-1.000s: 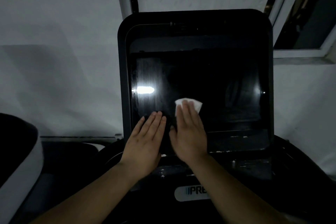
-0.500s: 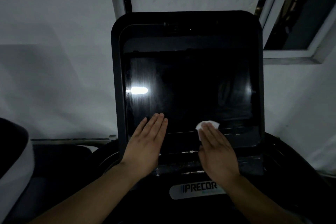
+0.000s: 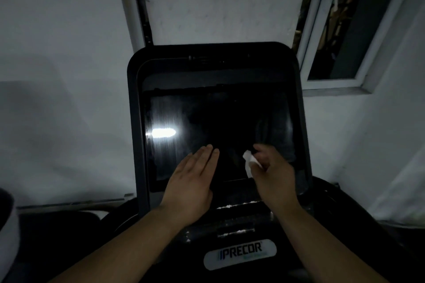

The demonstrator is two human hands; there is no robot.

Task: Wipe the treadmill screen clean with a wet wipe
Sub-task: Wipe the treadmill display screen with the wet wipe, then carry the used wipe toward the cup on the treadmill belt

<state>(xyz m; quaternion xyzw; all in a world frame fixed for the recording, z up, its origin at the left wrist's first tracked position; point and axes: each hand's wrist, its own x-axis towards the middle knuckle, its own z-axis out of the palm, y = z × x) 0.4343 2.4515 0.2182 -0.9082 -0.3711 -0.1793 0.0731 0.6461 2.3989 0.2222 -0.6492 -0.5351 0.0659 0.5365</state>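
The treadmill screen [image 3: 220, 126] is a dark glossy panel in a black console frame, with a bright light reflection at its left and streaks around it. My left hand [image 3: 192, 179] lies flat with fingers together against the screen's lower middle. My right hand [image 3: 273, 172] is at the lower right of the screen, fingers curled around a crumpled white wet wipe [image 3: 249, 163] that sticks out to the left of the hand. Part of the wipe is hidden in the hand.
Below the screen the console carries a white PRECOR badge [image 3: 240, 254] and dusty ledges [image 3: 236, 205]. A white wall stands behind, with a window frame [image 3: 333, 82] at the upper right. A dark rounded object with a white edge [image 3: 9, 225] sits at far left.
My right hand slid the wipe from the screen's middle down to the lower right, then curled from flat into a grip on it. The left hand stayed in place. The view tilted upward.
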